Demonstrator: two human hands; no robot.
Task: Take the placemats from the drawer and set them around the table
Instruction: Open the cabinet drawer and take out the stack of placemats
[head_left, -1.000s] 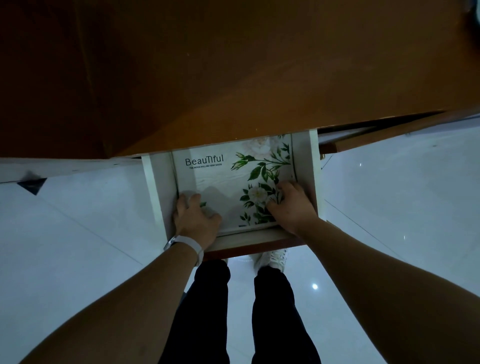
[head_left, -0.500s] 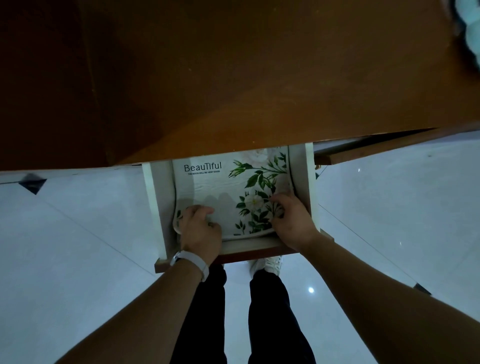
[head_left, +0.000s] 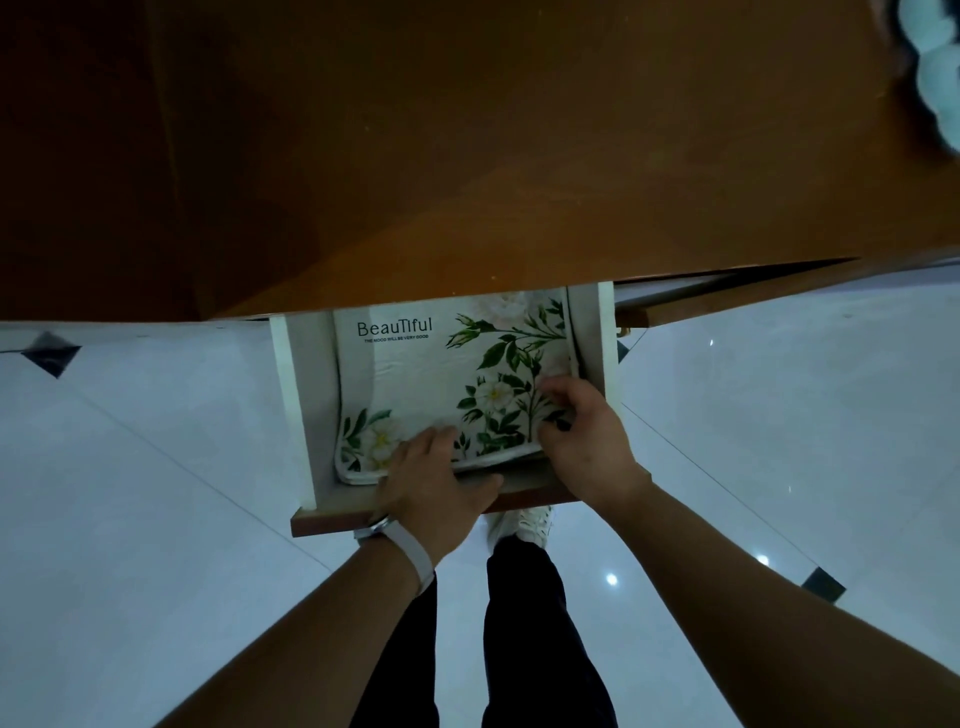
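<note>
Pale glossy floor (head_left: 156, 467) spreads beneath a brown table (head_left: 519, 156), whose white drawer (head_left: 298, 415) stands pulled out toward 6 o'clock. Inside lie the placemats (head_left: 415, 379), lettering upright to the person, long axis seemingly 12 to 6, far end hidden. Left hand (head_left: 431, 483) has slid from the 7 o'clock corner to mid-edge, fingers atop, thumb beneath, pinching; right hand (head_left: 587, 441) pinches the 5 o'clock corner with curled fingers. Near edge now lifts: removal looks to be starting.

Dim overall, with a bluish cast. The wooden tabletop (head_left: 467, 156) falls to near-black at upper left, while the glossy floor tiles (head_left: 156, 493) carry small glare spots at right. Straight lines bow toward the frame edges, and the pale object (head_left: 935, 78) in the top right corner is smeared out of focus.
</note>
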